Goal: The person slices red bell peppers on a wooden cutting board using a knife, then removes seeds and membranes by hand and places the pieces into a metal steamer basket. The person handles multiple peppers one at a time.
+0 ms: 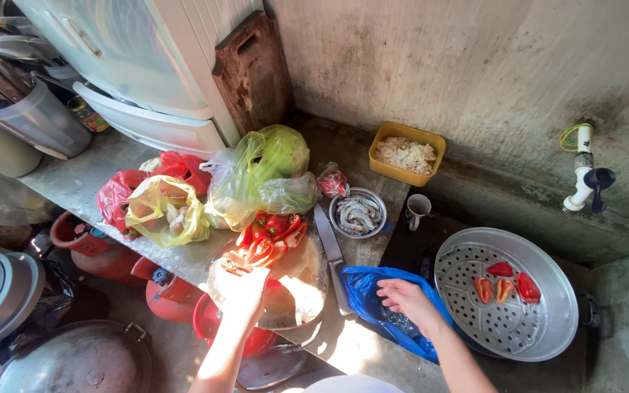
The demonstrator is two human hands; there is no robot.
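Note:
My left hand [243, 290] rests over a round wooden cutting board [296, 284] and holds a piece of red pepper at the board's left edge. More cut red peppers [271, 231] lie piled on the board's far side. My right hand [409, 300] hovers with fingers apart over an open blue plastic bag [369, 290], holding nothing that I can see. A large knife [331, 251] lies along the board's right side. To the right, a perforated metal steamer tray [467, 269] holds several red pepper pieces [505, 285].
A metal bowl of raw shrimp [358, 213], a white mug [418, 209] and a yellow tub of chopped white food [406, 153] stand behind. Plastic bags of produce [256, 175] crowd the counter's left. A tap [585, 175] sticks from the wall. Red buckets and pots sit below.

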